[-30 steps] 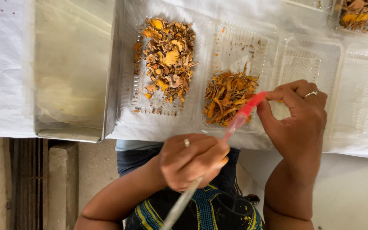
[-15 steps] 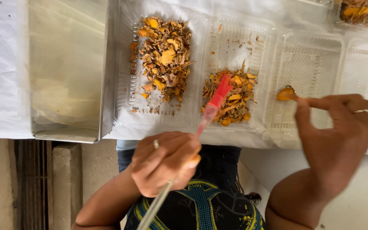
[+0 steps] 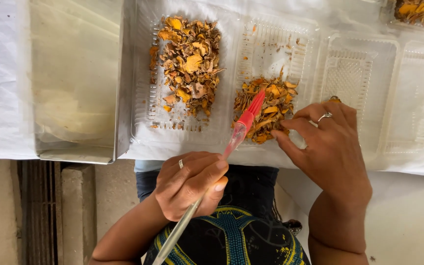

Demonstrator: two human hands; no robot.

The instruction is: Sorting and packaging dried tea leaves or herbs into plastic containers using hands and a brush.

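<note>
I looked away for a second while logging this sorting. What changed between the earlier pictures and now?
The right hand, which carried an orange piece off to the right, has come back to the smaller pile; no piece shows in it now. The left hand still holds the red-tipped brush over that pile. The larger pile is unchanged.

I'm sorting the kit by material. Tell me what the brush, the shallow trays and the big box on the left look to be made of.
Brush: red bristles that look like silicone, on a clear, glassy plastic handle. Trays: thin clear plastic, ribbed and glossy, the white cloth showing through. Box: probably stainless steel, with a dull grey sheen and soft reflections on its flat walls.
</note>
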